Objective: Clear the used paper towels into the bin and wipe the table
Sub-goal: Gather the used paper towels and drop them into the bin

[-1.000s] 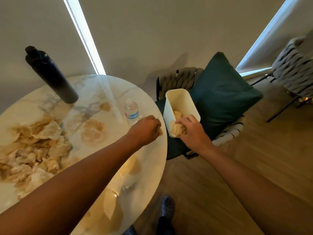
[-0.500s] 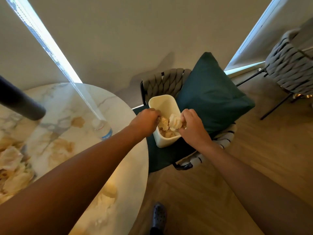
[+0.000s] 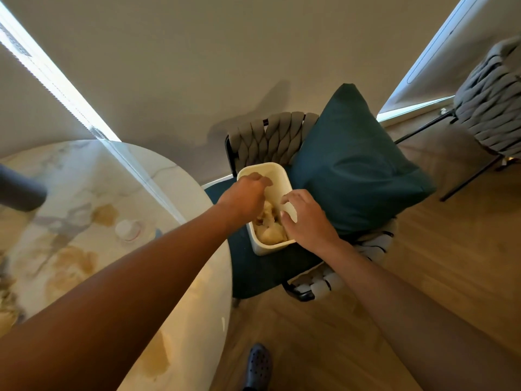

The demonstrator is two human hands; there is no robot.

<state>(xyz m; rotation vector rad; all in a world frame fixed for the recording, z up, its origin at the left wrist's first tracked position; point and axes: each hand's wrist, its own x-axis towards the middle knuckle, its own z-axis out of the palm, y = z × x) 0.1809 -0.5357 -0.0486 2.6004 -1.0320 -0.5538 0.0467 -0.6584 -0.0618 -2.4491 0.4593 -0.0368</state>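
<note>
While both hands hang over the bin [image 3: 277, 172], the crumpled paper towels [image 3: 270, 232] lie heaped in its near end, close under the rim. The left hand [image 3: 244, 196] reaches in from the counter side with fingers bent downward just above the wads; whether it pinches one I cannot tell, as the fingertips are hidden. The right hand [image 3: 306, 218] rests at the bin's right rim, fingers spread and loose, holding nothing that shows.

The bin stands on a chair [image 3: 272, 135], on a dark seat pad and against a green cushion [image 3: 352, 165], not on the floor. That soft footing is likely the main risk: a hard push on the towels, or weight on one rim, could tip the bin toward the counter [image 3: 84, 193] or off the seat and spill the load onto the wooden floor. Loose wads near the rim may also spring back out once the hands leave.

More towels sit at the counter's far left edge [image 3: 7, 314], and brownish stains [image 3: 70, 266] mark the top, so the wiping looks not yet begun. A capped water bottle [image 3: 128, 230] stands close under the left forearm; a careless sweep back could knock it over.
</note>
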